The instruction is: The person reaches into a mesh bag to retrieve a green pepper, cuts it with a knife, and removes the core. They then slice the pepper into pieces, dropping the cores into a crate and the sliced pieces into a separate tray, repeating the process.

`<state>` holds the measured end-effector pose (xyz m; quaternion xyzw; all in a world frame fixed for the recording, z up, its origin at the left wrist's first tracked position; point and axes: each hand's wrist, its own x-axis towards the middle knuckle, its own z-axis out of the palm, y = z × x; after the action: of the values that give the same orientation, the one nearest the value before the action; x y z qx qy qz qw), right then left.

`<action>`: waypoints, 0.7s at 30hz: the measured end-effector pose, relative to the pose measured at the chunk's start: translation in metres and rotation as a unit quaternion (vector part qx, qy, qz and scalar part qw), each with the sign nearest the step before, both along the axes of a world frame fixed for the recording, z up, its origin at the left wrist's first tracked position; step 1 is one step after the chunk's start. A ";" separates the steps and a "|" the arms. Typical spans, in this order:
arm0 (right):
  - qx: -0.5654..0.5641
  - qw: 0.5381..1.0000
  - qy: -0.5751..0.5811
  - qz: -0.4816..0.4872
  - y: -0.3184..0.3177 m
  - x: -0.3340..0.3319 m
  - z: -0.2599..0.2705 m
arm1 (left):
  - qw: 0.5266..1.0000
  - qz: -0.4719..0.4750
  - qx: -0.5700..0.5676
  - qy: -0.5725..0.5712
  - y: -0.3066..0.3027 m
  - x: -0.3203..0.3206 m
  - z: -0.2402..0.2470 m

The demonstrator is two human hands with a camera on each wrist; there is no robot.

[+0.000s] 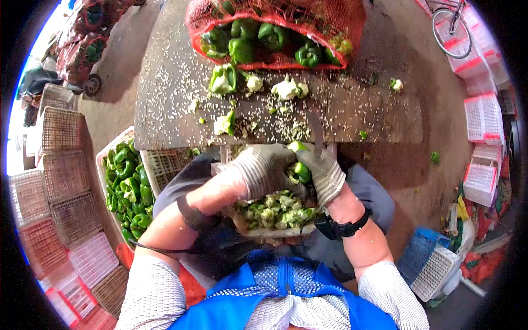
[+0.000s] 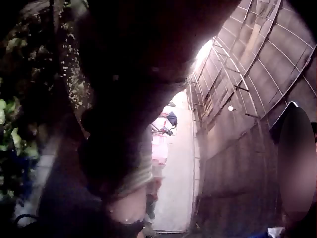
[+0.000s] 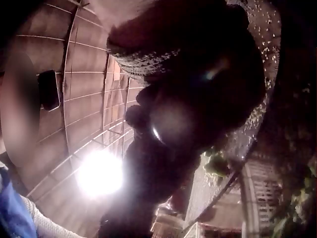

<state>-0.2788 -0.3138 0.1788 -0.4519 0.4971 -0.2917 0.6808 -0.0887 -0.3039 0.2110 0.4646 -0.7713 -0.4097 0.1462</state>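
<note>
In the head view, a green pepper (image 1: 301,171) lies between two gloved hands above a crate of pale green pepper cores (image 1: 280,210). The left hand (image 1: 265,169) curls round its left side. The right hand (image 1: 325,175) grips it from the right, with fingers across its upper part. A blurred grey strip, perhaps a blade (image 1: 316,131), rises beside the right fingers; what holds it is unclear. In the left wrist view the gloved hand (image 2: 119,158) is mostly dark, as is the right glove (image 3: 188,84) in the right wrist view. Both hide the fingertips' contact.
Cores, scraps and seeds lie on the board (image 1: 170,124). Behind them is a red net sack (image 1: 275,11) of peppers. A crate of green peppers (image 1: 129,192) stands at the left, beside stacked crates (image 1: 69,165). More crates (image 1: 484,118) line the right side.
</note>
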 end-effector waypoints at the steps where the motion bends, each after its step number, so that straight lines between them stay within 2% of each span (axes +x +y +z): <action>1: 0.012 1.000 0.000 0.013 0.003 -0.002 -0.004 | 0.998 -0.011 0.060 -0.019 -0.001 0.001 -0.006; 3: 0.035 0.999 0.000 0.041 0.007 -0.004 -0.007 | 0.989 -0.010 0.124 0.083 -0.001 0.000 -0.016; 4: 0.035 0.999 0.001 0.041 0.009 -0.004 -0.006 | 0.981 -0.036 0.189 0.031 -0.002 0.000 -0.012; 5: 0.034 0.999 0.001 0.043 0.011 -0.005 -0.002 | 0.965 -0.029 0.173 0.194 0.004 0.002 -0.027; 6: 0.069 0.996 -0.038 0.038 0.011 -0.006 0.004 | 0.953 -0.011 0.228 0.197 0.010 0.006 -0.033; 7: 0.098 0.994 -0.023 0.042 0.011 -0.004 0.014 | 0.939 0.007 0.280 0.199 0.014 0.010 -0.037; 8: 0.063 0.994 0.021 0.085 0.011 -0.007 0.012 | 0.900 0.040 0.356 0.249 0.015 0.011 -0.027; 9: 0.026 0.989 0.063 0.128 0.010 -0.011 0.011 | 0.899 0.031 0.334 0.280 0.014 0.012 -0.018; 11: 0.031 0.990 0.038 0.130 0.004 -0.013 0.020 | 0.896 0.022 0.351 0.271 0.010 0.017 -0.017; 13: 0.030 0.992 0.012 0.119 -0.009 -0.016 0.019 | 0.903 0.047 0.301 0.302 0.003 0.027 -0.006; 14: 0.041 0.995 -0.039 0.087 -0.015 -0.017 0.017 | 0.911 0.086 0.302 0.267 -0.003 0.035 0.006; 15: 0.050 0.993 -0.088 0.055 -0.020 -0.017 0.017 | 0.895 0.108 0.319 0.292 -0.005 0.044 0.009; 17: 0.088 0.987 -0.134 -0.003 -0.030 -0.014 0.031 | 0.933 0.038 0.254 0.254 -0.003 0.049 0.017; 19: 0.077 0.986 -0.146 -0.005 -0.040 -0.019 0.037 | 0.974 -0.041 0.155 0.162 -0.002 0.046 0.024; 21: 0.051 0.986 -0.151 -0.049 -0.033 -0.024 0.046 | 0.985 0.049 -0.037 0.160 0.005 0.041 0.022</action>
<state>-0.3024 -0.3468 0.2246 -0.3424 0.4241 -0.3641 0.7552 -0.0475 -0.2986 0.2333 0.4245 -0.7288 -0.4424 0.3049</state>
